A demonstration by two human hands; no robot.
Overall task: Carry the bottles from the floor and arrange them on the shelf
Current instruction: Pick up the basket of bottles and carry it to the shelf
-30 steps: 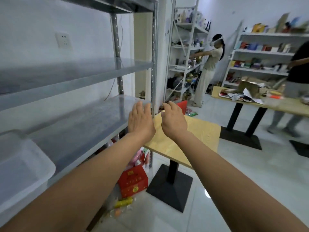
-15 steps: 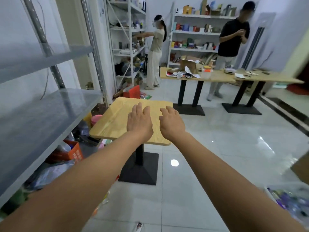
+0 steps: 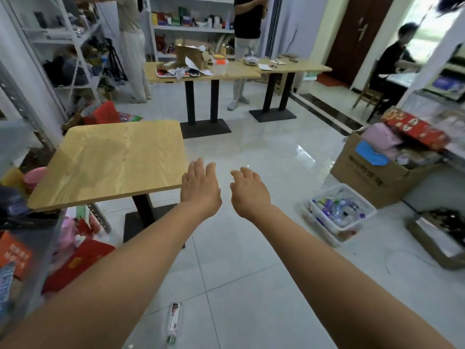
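Note:
Several clear plastic bottles (image 3: 337, 207) lie in a white plastic bin (image 3: 327, 229) on the floor at the right. A single clear bottle (image 3: 173, 323) lies on the tiles near the bottom edge, between my forearms. My left hand (image 3: 200, 188) and my right hand (image 3: 247, 191) stretch out in front of me over the floor, palms down, fingers relaxed, holding nothing. Only a blurred grey corner of the shelf (image 3: 11, 139) shows at the left edge.
A wooden square table (image 3: 113, 162) on a black pedestal stands at the left. Red boxes (image 3: 73, 263) and clutter lie under the shelf. A full cardboard box (image 3: 372, 172) sits right of the bin. People stand at the far tables (image 3: 236, 70); one sits at right.
The view has swung right and down, away from the shelf toward the floor. The bin of bottles has come into view. Both hands stay outstretched and empty, slightly further apart.

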